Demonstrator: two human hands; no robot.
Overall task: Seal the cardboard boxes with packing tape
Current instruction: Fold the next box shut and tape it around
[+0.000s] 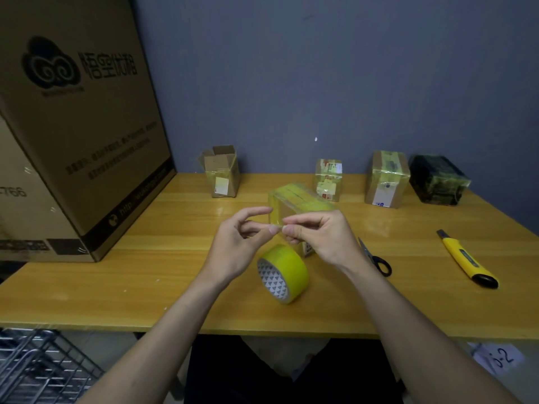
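While both hands worked mid-frame, layout ran left to right like this. Big printed carton [73,126] stood at 9 o'clock on the desk [175,287], matte corrugated, just parked there. Open small box [222,172] sat at 11 o'clock by the wall, flaps up, glossy tape only round its lower half, so probably still waiting for its top seal.

Left hand [239,243] and right hand [318,237] met fingertip to fingertip at centre, each pinching what looked like one clear strip of tape [277,220] running up to the box in hand [300,199], likely kept taut so it wouldn't fold onto itself. That box lay just behind the hands at 12 o'clock, top already shiny with yellowish tape. Tape roll [282,274] stood on edge just below the hands at 6 o'clock, yellow film, patterned cardboard core, within easy reach.

Scissors [376,258] lay at 3 o'clock, blades partly hidden by the right wrist, black loops showing. Three wrapped boxes sat along the wall from 1 to 2 o'clock: small labelled one [329,179], taller brown one [386,179], dark one [439,180], all glossy, apparently done. Yellow utility knife [466,260] lay far right, hard plastic, black end.
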